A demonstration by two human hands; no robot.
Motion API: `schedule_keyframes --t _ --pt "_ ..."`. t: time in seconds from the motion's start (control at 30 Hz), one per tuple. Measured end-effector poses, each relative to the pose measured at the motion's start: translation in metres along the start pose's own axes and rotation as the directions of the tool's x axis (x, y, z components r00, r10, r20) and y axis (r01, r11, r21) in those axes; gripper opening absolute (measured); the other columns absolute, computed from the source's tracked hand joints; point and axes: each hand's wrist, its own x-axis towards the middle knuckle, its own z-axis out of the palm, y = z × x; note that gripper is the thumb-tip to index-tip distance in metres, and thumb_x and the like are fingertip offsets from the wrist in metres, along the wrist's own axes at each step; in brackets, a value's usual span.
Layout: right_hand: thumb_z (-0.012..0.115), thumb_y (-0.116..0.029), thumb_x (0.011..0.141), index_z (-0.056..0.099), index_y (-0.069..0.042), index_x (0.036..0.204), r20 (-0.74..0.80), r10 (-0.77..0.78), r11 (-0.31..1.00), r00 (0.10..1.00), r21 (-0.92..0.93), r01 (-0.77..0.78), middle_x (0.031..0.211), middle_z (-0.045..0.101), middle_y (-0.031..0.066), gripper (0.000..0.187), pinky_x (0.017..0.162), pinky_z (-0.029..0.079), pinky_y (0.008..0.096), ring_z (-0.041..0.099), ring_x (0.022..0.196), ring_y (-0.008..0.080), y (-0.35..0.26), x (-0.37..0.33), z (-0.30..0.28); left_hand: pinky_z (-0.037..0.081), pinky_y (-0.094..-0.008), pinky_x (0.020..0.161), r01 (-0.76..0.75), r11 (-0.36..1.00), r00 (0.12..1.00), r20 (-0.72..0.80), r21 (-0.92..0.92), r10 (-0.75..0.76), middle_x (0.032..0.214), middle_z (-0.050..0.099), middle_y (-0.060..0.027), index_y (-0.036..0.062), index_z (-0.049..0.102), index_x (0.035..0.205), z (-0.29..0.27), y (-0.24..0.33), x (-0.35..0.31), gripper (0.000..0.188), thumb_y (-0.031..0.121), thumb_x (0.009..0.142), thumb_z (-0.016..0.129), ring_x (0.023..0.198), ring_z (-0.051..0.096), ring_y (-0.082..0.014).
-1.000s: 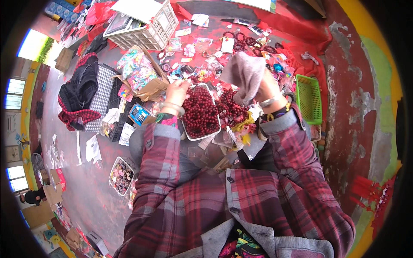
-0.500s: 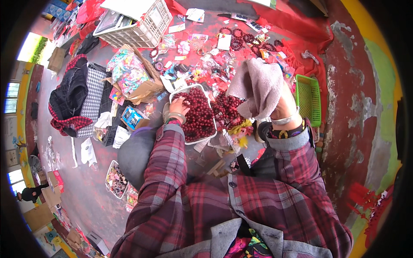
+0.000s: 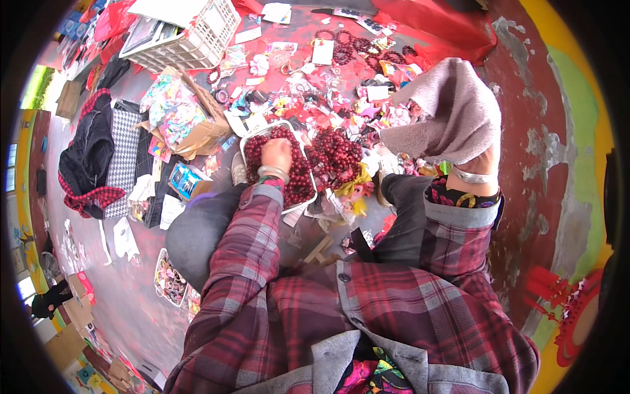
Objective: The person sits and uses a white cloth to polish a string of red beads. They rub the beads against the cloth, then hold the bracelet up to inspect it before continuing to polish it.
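Note:
Dark red bead bracelets (image 3: 298,187) fill a white plastic tray (image 3: 314,197) in front of me. My left hand (image 3: 276,155) is closed, knuckles up, over the beads inside the tray. Its fingertips are hidden, so what they grip does not show. To the right, a greyish-pink towel (image 3: 453,115) is draped over my raised right hand (image 3: 484,164). Most of that hand is covered by the cloth, which hangs in folds toward the left. Against the tray's right side lies a loose heap of more red bead bracelets (image 3: 336,154).
Small packaged trinkets (image 3: 315,105) litter the floor ahead. An open cardboard box (image 3: 197,134) of colourful packets stands left of the tray, with a white crate (image 3: 197,46) beyond. A small basket (image 3: 172,279) of trinkets sits beside my left leg. Red cloth (image 3: 453,33) lies at the back.
My left hand has gone from the tray's left part, fingers showing, to a closed shape farther into the beads. My right hand has carried the towel rightward and up. The view has shifted slightly.

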Motion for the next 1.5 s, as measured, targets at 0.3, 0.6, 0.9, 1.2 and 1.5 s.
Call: schedule_keyframes --t 0.3,0.6,0.9,1.2,1.5 --pt "0.061 -0.008 0.075 0.059 -0.003 0.088 -0.145 0.06 0.995 0.988 0.094 -0.046 0.076 0.06 0.0044 0.015 0.058 0.045 0.0223 0.053 0.065 0.0082 0.031 -0.025 -0.038 0.026 -0.0415 0.106 -0.192 0.981 0.65 0.747 -0.018 0.141 0.13 0.044 -0.014 0.0158 0.054 0.119 0.138 0.033 -0.006 0.041 0.039 0.086 0.046 0.127 0.026 -0.0428" --pt "0.06 -0.006 0.073 0.058 -0.002 0.087 -0.14 0.057 0.996 0.988 0.071 -0.047 0.074 0.06 0.005 0.014 0.056 0.045 0.0226 0.053 0.062 0.0084 0.049 -0.016 -0.036 0.036 -0.0389 0.094 -0.2 0.979 0.863 0.47 -0.025 0.188 0.105 0.059 -0.0145 0.0075 0.064 0.098 0.16 0.046 -0.016 0.028 0.028 0.085 0.05 0.107 0.049 -0.03" --pt "0.06 -0.004 0.072 0.058 -0.002 0.085 -0.039 -0.13 0.991 0.991 -0.05 0.128 0.073 0.061 0.0056 0.014 0.054 0.046 0.0229 0.054 0.06 0.0085 0.038 0.0 0.0 0.047 -0.0239 0.072 0.33 0.605 0.872 0.479 -0.725 0.098 0.102 0.062 -0.0054 0.001 0.062 0.103 0.026 0.098 0.009 0.025 0.004 0.078 0.059 0.081 0.058 -0.0111" --pt "0.063 -0.003 0.072 0.056 0.0 0.093 0.287 -0.067 0.738 0.956 -0.63 0.241 0.073 0.062 0.0092 0.023 0.053 0.047 0.0255 0.06 0.064 0.0171 -0.002 0.027 0.044 0.047 -0.0265 0.069 0.446 -0.028 0.857 0.418 -0.895 0.303 0.106 0.055 -0.0103 -0.0006 0.043 0.12 -0.196 0.178 0.013 0.032 0.002 0.089 0.047 0.079 0.056 -0.0127" --pt "0.05 -0.012 0.073 0.05 -0.005 0.078 0.635 -0.269 0.418 0.724 -0.601 0.682 0.068 0.052 0.0123 0.009 0.057 0.045 0.0357 0.054 0.062 0.0269 0.012 -0.005 0.124 0.048 -0.0245 0.072 0.148 0.114 0.982 0.159 -0.982 0.097 0.099 0.057 -0.0079 -0.0002 0.047 0.113 -0.194 0.183 -0.02 0.022 0.006 0.091 0.047 0.081 0.057 -0.0139"
